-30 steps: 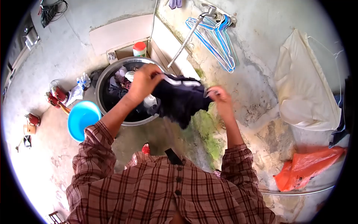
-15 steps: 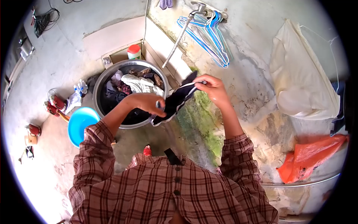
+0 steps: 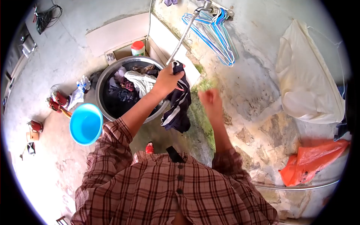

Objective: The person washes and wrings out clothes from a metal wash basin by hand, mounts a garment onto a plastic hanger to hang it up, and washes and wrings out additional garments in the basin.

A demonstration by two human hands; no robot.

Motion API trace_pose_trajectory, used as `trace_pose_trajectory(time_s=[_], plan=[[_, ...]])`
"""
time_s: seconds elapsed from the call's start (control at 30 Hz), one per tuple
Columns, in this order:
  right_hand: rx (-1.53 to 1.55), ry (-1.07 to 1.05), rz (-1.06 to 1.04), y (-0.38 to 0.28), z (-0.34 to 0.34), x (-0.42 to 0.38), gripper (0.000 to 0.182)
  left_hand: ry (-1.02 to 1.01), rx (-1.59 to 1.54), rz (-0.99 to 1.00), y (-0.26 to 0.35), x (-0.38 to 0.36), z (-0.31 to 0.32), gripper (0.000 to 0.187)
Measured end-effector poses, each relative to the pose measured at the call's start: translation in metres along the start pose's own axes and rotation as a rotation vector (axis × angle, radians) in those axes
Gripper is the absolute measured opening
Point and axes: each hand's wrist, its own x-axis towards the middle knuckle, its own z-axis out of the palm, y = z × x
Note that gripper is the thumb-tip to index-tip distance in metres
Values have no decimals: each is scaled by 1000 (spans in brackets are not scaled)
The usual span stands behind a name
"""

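My left hand (image 3: pixel 167 80) grips the upper end of a dark garment with white stripes (image 3: pixel 179 108). The cloth hangs down beside the right rim of a large metal basin (image 3: pixel 98 88). Inside the basin, dark clothes (image 3: pixel 122 96) and a white cloth (image 3: pixel 140 82) lie in dark water. Away from the garment, to its right, is my right hand (image 3: pixel 211 100). It is smeared by motion, so its fingers cannot be made out clearly.
A tap with a pipe (image 3: pixel 183 39) comes down near the basin's right side. Blue and white hangers (image 3: pixel 221 37) hang there. A blue tub (image 3: pixel 86 124) stands left, a red-lidded container (image 3: pixel 138 48) behind the basin. On the right are a white bag (image 3: pixel 309 78) and an orange bag (image 3: pixel 309 161).
My right hand has let go of the garment and moved down, apart from it. My left hand has moved up and right, and the garment now hangs from it alone.
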Motion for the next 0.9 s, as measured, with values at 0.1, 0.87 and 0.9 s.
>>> trace_pose_trajectory(time_s=[0.1,0.87,0.9], plan=[[-112,-621,307,50,20,-43,57,-45,-304,-56,25,-16,4,28],[-210,196,-222,47,-58,22,13,241,57,-145,4,-18,-81,30],[-355,232,-295,48,-63,28,13,233,129,-203,2,-20,-83,28]])
